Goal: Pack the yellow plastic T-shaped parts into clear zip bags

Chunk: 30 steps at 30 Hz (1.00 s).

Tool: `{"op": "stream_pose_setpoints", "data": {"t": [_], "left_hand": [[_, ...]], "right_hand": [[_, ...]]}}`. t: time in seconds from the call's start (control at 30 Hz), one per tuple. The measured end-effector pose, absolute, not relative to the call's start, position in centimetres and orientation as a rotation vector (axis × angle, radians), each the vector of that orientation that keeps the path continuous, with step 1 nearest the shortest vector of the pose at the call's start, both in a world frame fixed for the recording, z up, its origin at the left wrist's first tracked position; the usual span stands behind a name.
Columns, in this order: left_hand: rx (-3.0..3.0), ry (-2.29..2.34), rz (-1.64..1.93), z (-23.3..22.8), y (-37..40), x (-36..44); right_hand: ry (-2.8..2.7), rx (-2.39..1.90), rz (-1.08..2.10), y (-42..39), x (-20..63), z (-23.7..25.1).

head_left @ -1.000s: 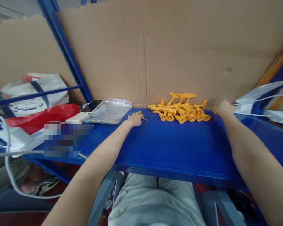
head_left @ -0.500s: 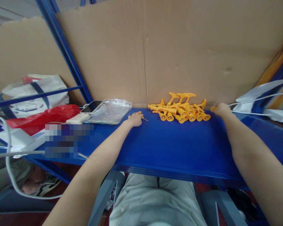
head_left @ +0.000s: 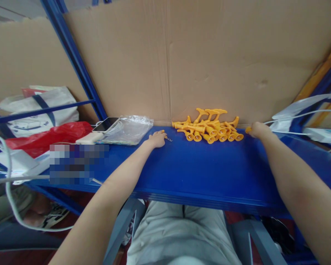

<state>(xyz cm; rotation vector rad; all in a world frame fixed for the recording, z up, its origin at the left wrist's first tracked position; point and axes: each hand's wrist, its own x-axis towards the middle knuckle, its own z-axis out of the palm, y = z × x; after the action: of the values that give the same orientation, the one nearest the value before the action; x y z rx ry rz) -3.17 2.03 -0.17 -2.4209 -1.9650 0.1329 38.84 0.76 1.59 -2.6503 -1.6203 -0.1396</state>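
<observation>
Brown cardboard (head_left: 223, 55) stands upright at the far side of the blue bench (head_left: 195, 169). On it, the left hand (head_left: 156, 140) is curled, palm down, around a corkscrew piece (head_left: 169, 139); its metal spiral comes out to the right, and most of its yellow handle is covered by the fingers. The right hand (head_left: 260, 130) is closed around a yellow part (head_left: 248, 130), of which only one end shows. One second ago this hand was blurred by motion; now its outline is clearer. Between both hands, the pile of yellow corkscrews (head_left: 209, 129) lies unchanged against the cardboard, with metal spirals visible inside several bell-shaped cups. The whole view has slid slightly. Left of the left hand lies a clear plastic bag (head_left: 135, 131), whose contents I cannot make out. Farther left, a pixelated patch (head_left: 79, 163) hides some things, near a red plastic bag (head_left: 55, 136) and a white cloth bag (head_left: 62, 101) with something red inside.
</observation>
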Motion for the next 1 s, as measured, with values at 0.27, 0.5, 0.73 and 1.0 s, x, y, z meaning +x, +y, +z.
{"op": "stream_pose_setpoints", "data": {"t": [0.27,0.5,0.73,1.0], "left_hand": [[-2.431,-1.972,0.122,-0.2,2.1,-3.2],[-2.437,-1.975,0.069,-0.3,2.1,-3.2],[-2.432,-1.967,0.101,-0.2,2.0,-3.3],[-2.333,-1.999,0.082,0.2,1.9,-4.1]], "right_hand": [[-1.602,-2.64,-0.159,-2.2,36.8,1.5],[-1.596,-2.578,-0.288,-2.4,36.4,0.5],[-1.716,-2.513,-0.403,-2.6,36.3,0.8],[-1.766,-2.477,-0.326,-1.9,36.2,0.8]]}}
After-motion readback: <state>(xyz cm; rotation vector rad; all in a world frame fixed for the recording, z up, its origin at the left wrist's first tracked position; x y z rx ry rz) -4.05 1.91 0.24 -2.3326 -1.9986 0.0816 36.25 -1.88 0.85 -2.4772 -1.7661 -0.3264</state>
